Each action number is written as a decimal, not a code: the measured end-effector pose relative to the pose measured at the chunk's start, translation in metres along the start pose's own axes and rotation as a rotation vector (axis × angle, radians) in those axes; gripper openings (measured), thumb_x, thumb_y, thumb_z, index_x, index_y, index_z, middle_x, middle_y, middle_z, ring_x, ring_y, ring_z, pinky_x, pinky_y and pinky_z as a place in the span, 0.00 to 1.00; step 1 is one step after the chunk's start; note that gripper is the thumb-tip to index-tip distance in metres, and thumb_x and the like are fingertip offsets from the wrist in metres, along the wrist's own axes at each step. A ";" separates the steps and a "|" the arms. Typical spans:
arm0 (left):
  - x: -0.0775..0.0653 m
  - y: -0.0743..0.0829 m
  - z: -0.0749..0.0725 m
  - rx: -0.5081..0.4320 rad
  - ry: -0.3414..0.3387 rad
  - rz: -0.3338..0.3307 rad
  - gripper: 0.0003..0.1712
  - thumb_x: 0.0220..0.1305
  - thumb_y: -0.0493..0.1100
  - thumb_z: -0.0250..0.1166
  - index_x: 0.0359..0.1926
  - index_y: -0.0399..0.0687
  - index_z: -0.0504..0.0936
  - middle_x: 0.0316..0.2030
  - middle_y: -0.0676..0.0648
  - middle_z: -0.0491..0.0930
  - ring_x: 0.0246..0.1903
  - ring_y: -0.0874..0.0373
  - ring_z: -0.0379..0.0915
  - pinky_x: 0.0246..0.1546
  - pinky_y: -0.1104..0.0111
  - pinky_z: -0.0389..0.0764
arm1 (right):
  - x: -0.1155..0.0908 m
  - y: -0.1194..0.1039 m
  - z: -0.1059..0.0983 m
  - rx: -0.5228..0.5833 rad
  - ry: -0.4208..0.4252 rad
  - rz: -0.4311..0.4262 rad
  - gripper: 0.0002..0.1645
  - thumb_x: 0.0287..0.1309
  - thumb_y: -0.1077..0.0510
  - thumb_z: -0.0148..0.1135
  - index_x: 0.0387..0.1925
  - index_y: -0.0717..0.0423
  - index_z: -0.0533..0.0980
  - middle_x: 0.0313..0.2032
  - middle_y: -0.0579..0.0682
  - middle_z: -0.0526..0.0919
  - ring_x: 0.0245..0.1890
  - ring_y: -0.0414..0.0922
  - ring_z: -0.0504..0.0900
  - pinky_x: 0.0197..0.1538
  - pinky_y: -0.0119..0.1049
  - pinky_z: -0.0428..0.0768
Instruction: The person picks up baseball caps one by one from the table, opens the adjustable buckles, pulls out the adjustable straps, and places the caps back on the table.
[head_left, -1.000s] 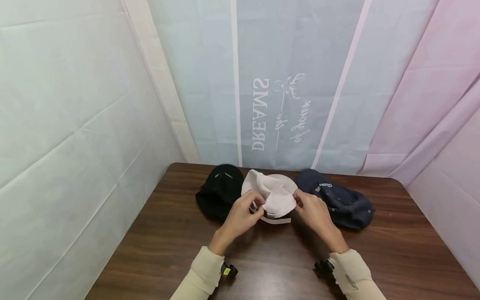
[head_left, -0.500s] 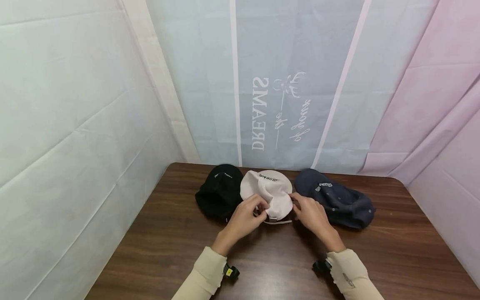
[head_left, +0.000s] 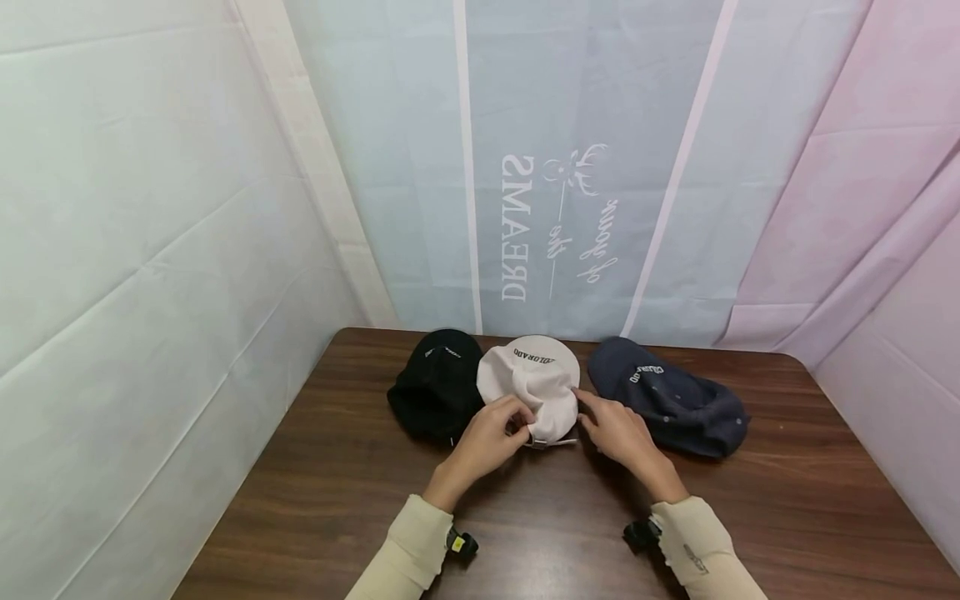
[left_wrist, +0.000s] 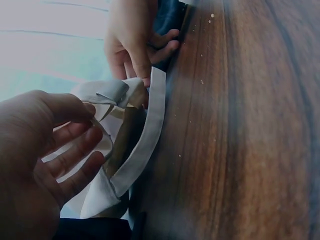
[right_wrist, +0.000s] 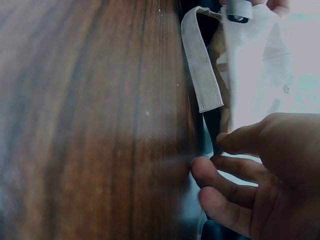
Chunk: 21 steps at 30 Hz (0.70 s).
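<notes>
A white cap with dark COLORADO lettering lies with its brim toward the back of the table. My left hand pinches the rear edge of its crown between thumb and index finger, near the metal buckle. The cap's loose strap curves out behind the buckle. At the cap's right edge is my right hand, its index fingertip right at the fabric and its fingers loosely bent and parted. In the right wrist view, the thumb overlaps the cap's lower edge, while the other fingers are apart from it.
A black cap sits directly left of the white one. To the right lies a navy cap, close beside my right hand. The brown wooden table meets hanging cloth at its back edge.
The white cap has come down flatter and shifted slightly left, its lettering coming into view. My right hand's fingers have loosened from its edge; my left hand keeps its pinch.
</notes>
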<state>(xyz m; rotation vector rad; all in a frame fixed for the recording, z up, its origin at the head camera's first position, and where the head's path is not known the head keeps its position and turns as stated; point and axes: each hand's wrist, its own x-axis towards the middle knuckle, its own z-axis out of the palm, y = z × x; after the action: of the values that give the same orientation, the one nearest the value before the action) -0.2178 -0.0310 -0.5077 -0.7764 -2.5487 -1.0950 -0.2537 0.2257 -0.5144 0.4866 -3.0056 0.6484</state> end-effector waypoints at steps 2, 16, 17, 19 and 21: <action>0.000 0.000 -0.001 0.000 -0.017 -0.021 0.07 0.66 0.33 0.70 0.40 0.50 0.85 0.40 0.51 0.84 0.39 0.57 0.83 0.43 0.73 0.82 | 0.000 0.000 0.001 -0.011 -0.009 -0.001 0.32 0.75 0.55 0.63 0.77 0.47 0.71 0.46 0.61 0.89 0.18 0.44 0.74 0.21 0.39 0.67; -0.002 0.000 0.001 -0.004 -0.049 -0.015 0.07 0.68 0.33 0.68 0.40 0.51 0.85 0.41 0.52 0.82 0.40 0.55 0.82 0.43 0.74 0.80 | -0.002 -0.001 -0.003 -0.043 0.009 -0.004 0.30 0.74 0.53 0.65 0.73 0.51 0.75 0.65 0.61 0.83 0.43 0.58 0.89 0.27 0.44 0.77; -0.002 0.000 0.001 -0.001 -0.047 -0.010 0.07 0.69 0.33 0.67 0.40 0.50 0.85 0.41 0.52 0.82 0.39 0.55 0.82 0.42 0.73 0.80 | -0.003 -0.001 -0.003 -0.045 0.012 -0.006 0.30 0.73 0.54 0.66 0.73 0.51 0.75 0.65 0.61 0.83 0.45 0.59 0.89 0.28 0.45 0.78; -0.002 0.000 0.001 0.002 -0.046 -0.004 0.06 0.70 0.34 0.67 0.40 0.50 0.85 0.40 0.52 0.82 0.39 0.57 0.81 0.42 0.74 0.80 | -0.004 -0.002 -0.004 -0.047 0.017 -0.007 0.29 0.73 0.54 0.66 0.72 0.52 0.76 0.65 0.61 0.83 0.46 0.60 0.89 0.30 0.48 0.81; -0.002 0.000 0.001 0.009 -0.045 0.001 0.05 0.70 0.35 0.67 0.41 0.51 0.85 0.40 0.53 0.82 0.39 0.59 0.80 0.42 0.74 0.79 | -0.005 -0.002 -0.004 -0.048 0.018 -0.007 0.29 0.73 0.54 0.66 0.72 0.52 0.76 0.65 0.61 0.83 0.48 0.60 0.89 0.33 0.51 0.83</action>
<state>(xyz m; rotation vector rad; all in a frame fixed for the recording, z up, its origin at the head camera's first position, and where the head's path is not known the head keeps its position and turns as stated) -0.2161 -0.0310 -0.5090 -0.8091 -2.5881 -1.0762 -0.2488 0.2272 -0.5102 0.4856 -2.9933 0.5761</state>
